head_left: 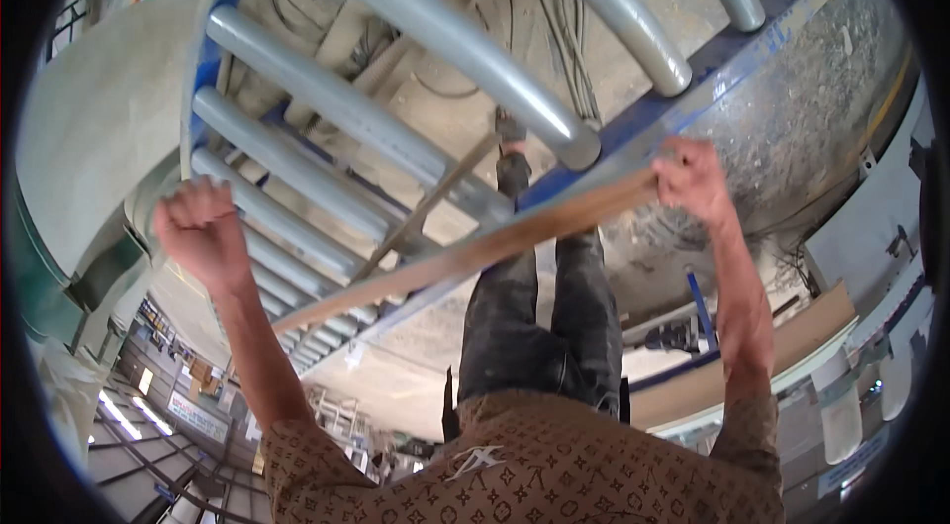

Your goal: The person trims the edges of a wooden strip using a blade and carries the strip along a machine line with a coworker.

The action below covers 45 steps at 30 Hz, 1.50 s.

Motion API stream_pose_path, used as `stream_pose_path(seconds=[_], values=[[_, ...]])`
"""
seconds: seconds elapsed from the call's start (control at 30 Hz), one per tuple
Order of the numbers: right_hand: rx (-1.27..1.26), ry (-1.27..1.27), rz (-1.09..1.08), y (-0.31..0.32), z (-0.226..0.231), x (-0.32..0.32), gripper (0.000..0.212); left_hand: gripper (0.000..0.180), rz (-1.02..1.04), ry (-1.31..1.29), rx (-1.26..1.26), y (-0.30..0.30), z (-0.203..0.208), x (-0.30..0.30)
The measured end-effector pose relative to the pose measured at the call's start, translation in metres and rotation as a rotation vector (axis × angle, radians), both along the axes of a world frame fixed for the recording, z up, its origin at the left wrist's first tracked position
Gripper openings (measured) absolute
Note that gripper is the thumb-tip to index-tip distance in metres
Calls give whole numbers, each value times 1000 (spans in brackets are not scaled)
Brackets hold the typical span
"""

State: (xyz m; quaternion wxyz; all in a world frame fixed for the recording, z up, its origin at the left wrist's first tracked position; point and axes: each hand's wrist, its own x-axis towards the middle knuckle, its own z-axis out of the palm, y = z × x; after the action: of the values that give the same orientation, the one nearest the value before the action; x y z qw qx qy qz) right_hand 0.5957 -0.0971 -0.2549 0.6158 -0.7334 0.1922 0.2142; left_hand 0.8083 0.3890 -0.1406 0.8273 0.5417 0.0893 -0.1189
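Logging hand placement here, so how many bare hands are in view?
2. The left hand, curled, is at picture left near the gray rollers; the right hand, at picture right, grips the right end of the wooden strip. I see no others.

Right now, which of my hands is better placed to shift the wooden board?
Probably your right hand: its fingers hold one end of the wooden board, while your left hand appears apart from it, near the grey rollers.
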Motion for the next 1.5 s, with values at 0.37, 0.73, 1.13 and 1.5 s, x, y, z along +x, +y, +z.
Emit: stream_pose_path(seconds=[0.37,0.73,1.13,1.5], values=[[-214,2,182,-26,-40,35,25,23,-429,736,691,-67,-14,-298],[-835,-484,615,-85,-22,97,29,25,59,604,915,-33,-21,-439],[-597,271,945,-31,-42,-96,26,38,503,1080,711,-112,-24,-697],[-247,-291,1058,194,7,-123,20,34,893,1339,1068,-68,-35,-800]])
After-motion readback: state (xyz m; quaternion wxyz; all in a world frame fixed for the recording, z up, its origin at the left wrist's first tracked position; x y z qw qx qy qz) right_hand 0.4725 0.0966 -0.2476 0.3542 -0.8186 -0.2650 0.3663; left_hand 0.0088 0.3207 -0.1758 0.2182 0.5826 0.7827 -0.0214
